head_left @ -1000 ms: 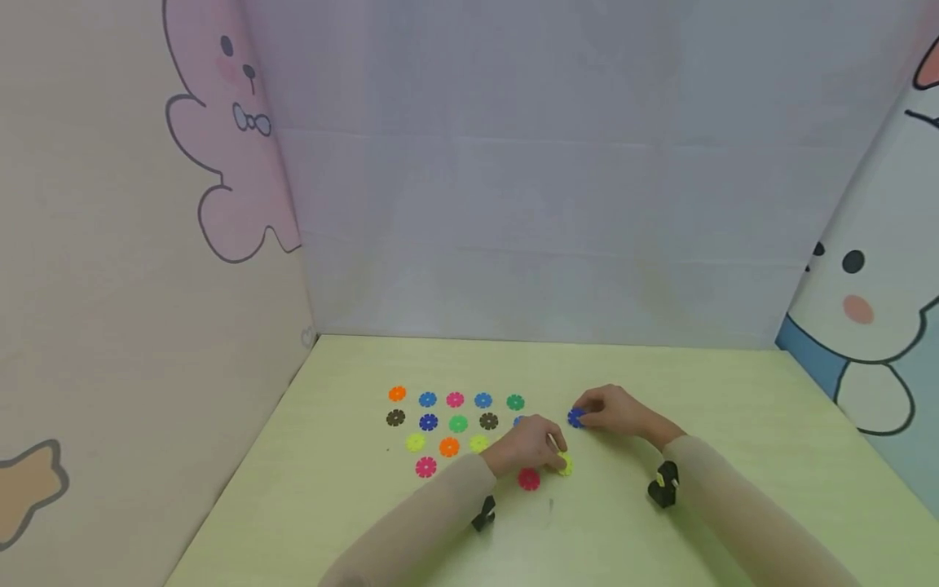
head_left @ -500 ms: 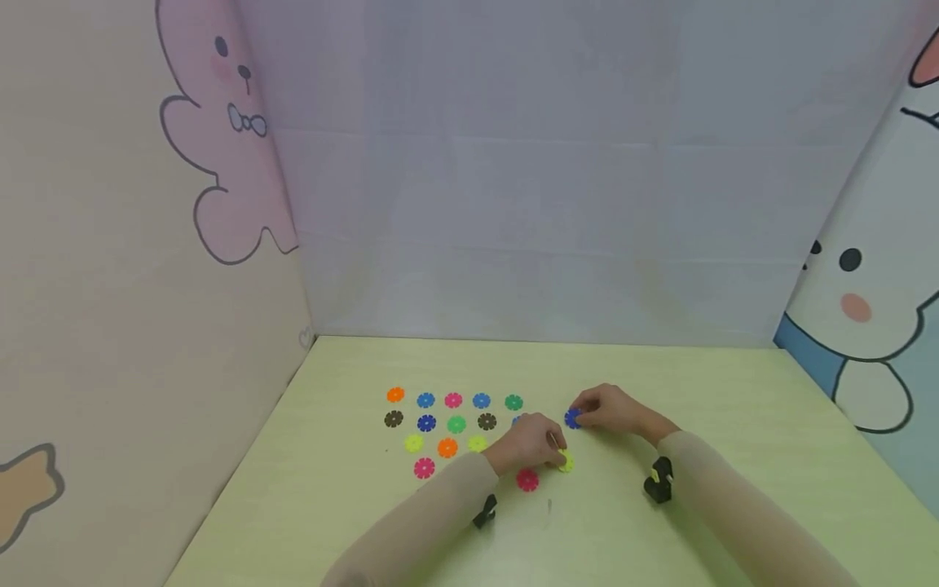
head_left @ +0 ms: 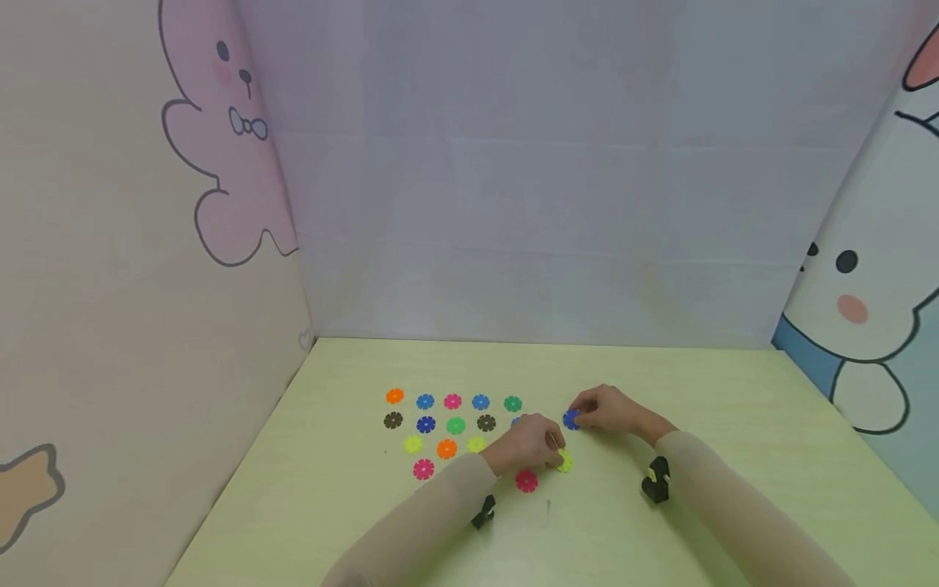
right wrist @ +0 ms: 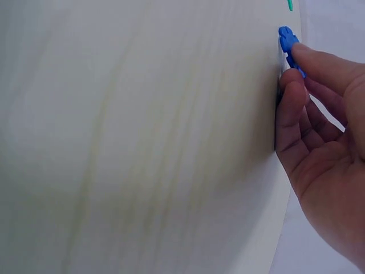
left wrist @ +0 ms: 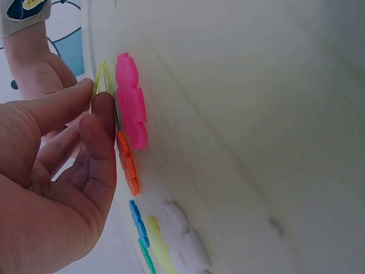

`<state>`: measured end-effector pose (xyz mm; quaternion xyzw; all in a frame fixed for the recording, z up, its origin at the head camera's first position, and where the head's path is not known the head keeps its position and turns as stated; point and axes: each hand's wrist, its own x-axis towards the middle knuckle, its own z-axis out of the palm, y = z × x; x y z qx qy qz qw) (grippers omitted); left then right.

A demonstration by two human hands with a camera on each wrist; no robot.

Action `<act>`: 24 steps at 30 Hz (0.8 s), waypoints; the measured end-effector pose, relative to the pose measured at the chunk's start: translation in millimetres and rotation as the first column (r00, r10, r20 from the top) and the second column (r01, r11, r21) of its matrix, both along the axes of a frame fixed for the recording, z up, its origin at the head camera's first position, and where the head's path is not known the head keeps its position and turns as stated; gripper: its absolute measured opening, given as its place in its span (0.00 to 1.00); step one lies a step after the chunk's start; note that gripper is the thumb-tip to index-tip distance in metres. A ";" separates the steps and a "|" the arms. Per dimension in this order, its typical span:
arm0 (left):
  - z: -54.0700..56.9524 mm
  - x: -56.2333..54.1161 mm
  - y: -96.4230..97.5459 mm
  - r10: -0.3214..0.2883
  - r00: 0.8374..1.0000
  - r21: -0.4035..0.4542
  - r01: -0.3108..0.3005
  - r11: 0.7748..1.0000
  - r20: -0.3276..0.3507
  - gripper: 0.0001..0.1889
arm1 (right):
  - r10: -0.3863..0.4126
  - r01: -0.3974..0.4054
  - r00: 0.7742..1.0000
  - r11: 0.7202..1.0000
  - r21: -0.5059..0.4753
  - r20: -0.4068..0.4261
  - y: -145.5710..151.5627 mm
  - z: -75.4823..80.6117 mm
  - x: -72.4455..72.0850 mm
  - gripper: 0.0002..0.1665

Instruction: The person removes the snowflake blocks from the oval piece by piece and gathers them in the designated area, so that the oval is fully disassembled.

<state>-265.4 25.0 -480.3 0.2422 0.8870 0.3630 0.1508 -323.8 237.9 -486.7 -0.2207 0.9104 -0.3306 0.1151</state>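
Observation:
In the head view my left hand (head_left: pixel 522 444) pinches a yellow flower-shaped plastic disc (head_left: pixel 565 461) at the right end of the disc rows. Its thumb and index finger close on the yellow disc (left wrist: pixel 101 74) in the left wrist view, where it stands tilted at the table surface beside a pink disc (left wrist: pixel 132 103). Farther back and to the right, my right hand (head_left: pixel 612 409) pinches a dark blue flower disc (head_left: pixel 570 420). The right wrist view has the thumb on the blue disc (right wrist: pixel 288 41), which tilts close to the tabletop. Part of a light blue disc (head_left: pixel 517 422) hides behind my left hand.
Several flower discs lie flat in rows left of my hands, among them an orange disc (head_left: pixel 394 395), a green disc (head_left: pixel 513 403) and a brown disc (head_left: pixel 393 420). A red-pink disc (head_left: pixel 526 481) lies just in front of my left hand. A wall backs the table (head_left: pixel 704 375).
The view has shifted very slightly. Both hands keep nearly the same places and still hold the yellow and dark blue discs; the yellow disc has barely moved.

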 end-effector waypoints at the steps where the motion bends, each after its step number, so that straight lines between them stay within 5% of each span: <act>1: -0.1 -0.3 -0.1 0.003 1.000 0.005 -0.003 1.000 0.004 0.07 | -0.007 0.007 1.000 1.000 -0.002 0.007 -0.3 -0.1 -0.4 0.11; 12: 2.0 0.2 -4.4 0.027 0.999 0.039 -0.028 0.999 0.031 0.07 | -0.015 0.015 1.000 1.000 -0.006 0.016 -3.6 -1.2 -4.7 0.11; 24: 2.2 -11.0 -25.2 0.050 0.997 -0.012 -0.051 0.999 -0.066 0.04 | -0.151 0.151 0.988 0.989 0.006 -0.033 -0.8 4.3 7.7 0.12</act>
